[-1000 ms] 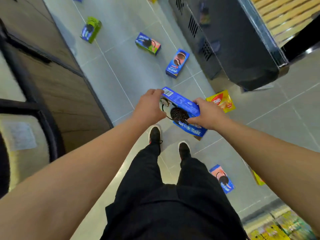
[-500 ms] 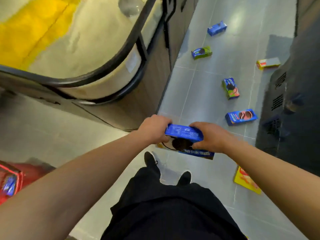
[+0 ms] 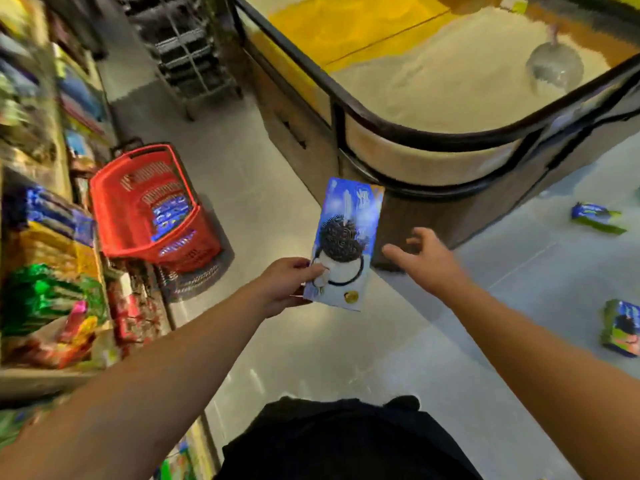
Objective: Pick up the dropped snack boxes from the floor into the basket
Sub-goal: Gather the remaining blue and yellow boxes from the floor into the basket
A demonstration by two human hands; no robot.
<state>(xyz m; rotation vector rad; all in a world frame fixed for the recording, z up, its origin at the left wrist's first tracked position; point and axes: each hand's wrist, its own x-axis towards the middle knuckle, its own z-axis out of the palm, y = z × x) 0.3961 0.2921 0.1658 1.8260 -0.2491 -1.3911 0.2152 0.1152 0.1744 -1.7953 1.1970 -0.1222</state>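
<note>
My left hand grips the lower left corner of a blue cookie box, held upright with its printed face toward me. To the right of the box, my right hand is off it, fingers spread, holding nothing. A red shopping basket stands on the floor to the left, beside the shelf, with blue boxes inside. Two more snack boxes lie on the floor at the right: a blue-green one and a green-blue one.
A snack shelf runs along the left edge. A wooden bulk bin of rice with a black rail and a clear scoop stands ahead right. A black wire rack stands at the back. Grey tile floor lies between.
The view has swung left from the aisle to the shelf and basket. My right hand has let go of the cookie box; the left hand alone now holds it, turned upright.
</note>
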